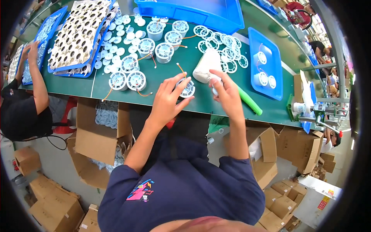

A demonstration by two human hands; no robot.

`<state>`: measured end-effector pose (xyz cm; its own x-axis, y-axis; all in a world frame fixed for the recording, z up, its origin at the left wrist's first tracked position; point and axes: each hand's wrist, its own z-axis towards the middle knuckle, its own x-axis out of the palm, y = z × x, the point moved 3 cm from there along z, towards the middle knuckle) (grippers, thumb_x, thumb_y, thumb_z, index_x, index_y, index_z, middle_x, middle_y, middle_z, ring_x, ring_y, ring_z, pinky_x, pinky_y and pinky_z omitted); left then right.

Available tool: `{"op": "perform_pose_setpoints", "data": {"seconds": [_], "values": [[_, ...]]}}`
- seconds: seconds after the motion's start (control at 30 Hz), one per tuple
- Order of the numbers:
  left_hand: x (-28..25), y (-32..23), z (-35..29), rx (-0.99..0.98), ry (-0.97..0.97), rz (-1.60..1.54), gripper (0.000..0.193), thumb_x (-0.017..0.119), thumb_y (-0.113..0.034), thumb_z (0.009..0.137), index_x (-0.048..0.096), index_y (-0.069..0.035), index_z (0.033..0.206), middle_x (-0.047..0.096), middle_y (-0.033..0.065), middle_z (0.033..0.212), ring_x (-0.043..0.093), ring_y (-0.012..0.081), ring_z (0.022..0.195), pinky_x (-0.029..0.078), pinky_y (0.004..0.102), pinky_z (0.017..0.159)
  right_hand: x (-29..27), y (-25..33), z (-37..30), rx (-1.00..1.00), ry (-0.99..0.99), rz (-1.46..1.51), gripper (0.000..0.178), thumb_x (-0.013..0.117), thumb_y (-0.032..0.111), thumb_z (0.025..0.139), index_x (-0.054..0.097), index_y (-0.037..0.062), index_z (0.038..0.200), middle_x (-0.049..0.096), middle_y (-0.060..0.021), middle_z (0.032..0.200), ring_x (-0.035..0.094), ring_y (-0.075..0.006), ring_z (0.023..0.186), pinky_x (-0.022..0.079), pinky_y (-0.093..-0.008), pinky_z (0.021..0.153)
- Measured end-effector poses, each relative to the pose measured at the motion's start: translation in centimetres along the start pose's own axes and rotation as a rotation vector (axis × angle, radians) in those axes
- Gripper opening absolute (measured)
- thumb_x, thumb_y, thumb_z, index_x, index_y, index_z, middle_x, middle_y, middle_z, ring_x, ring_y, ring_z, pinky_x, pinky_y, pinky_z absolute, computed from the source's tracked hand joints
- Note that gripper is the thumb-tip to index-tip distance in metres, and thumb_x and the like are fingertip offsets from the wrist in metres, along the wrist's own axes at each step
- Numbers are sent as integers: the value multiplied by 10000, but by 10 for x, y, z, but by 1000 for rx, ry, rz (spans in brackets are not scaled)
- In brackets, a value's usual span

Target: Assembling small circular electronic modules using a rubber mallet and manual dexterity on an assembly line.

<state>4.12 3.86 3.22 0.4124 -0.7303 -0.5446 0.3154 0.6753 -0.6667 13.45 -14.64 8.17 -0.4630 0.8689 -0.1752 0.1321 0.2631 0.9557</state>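
Observation:
My left hand [169,96] is curled around a round, light-blue spoked plastic housing [187,89] near the table's front edge. A thin orange wire [180,68] sticks up from that housing. My right hand [228,92] is closed in a pinch on a small pale plastic piece [215,89], partly hidden by the fingers. Right beside it lies a mallet with a bulky white head [208,65] and a green handle [250,100]; the handle runs out past my right hand. Farther left stand several similar wired housings [136,80].
Loose flat rings [231,53] and small pale discs [114,49] cover the table's far side. A blue tray [276,58] holds 3 housings; a blue bin [193,11] stands behind. Stacked trays of white parts [79,34] are at left, near a co-worker's arms [35,65]. A metal clamp fixture [319,112] is at right.

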Motion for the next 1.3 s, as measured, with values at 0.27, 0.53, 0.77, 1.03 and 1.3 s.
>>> {"op": "perform_pose_setpoints", "data": {"seconds": [0.27,0.53,0.77,1.03,1.3], "values": [[-6,-9,-2,65,-4,121,661,836,-151,794,600,-36,1401,585,130,1426,595,314,1159,483,445,976,22,-49,-5,-740,-358,-729,505,783,64,880,562,29,1333,656,-170,1068,615,-382,1000,504,-460,841],[-8,-5,9,213,201,183,782,885,-202,723,583,-16,1420,601,130,1419,583,330,1149,488,444,997,12,-40,-20,-859,-534,-595,495,838,14,796,639,-1,1249,697,-157,1176,647,-375,1073,527,-457,923],[-8,8,5,-10,140,-139,826,883,-145,688,535,-8,1424,601,197,1333,573,390,1214,486,460,1032,62,-34,-28,-849,-290,-311,448,828,15,792,644,16,1200,708,-157,1261,650,-373,1139,538,-451,964],[-6,8,-7,-55,121,-81,745,832,-115,723,538,1,1398,633,200,1297,611,404,1186,493,483,1020,72,-34,-26,-858,-169,-483,355,774,53,830,686,18,1172,606,-195,1411,570,-413,1292,490,-477,1063],[-10,6,-10,-5,101,-169,735,886,-74,723,585,-36,1392,637,166,1336,631,341,1202,513,427,1018,-43,-25,18,-380,-678,-589,287,689,122,951,662,-14,1202,654,-165,1090,660,-323,870,532,-413,787]]}}
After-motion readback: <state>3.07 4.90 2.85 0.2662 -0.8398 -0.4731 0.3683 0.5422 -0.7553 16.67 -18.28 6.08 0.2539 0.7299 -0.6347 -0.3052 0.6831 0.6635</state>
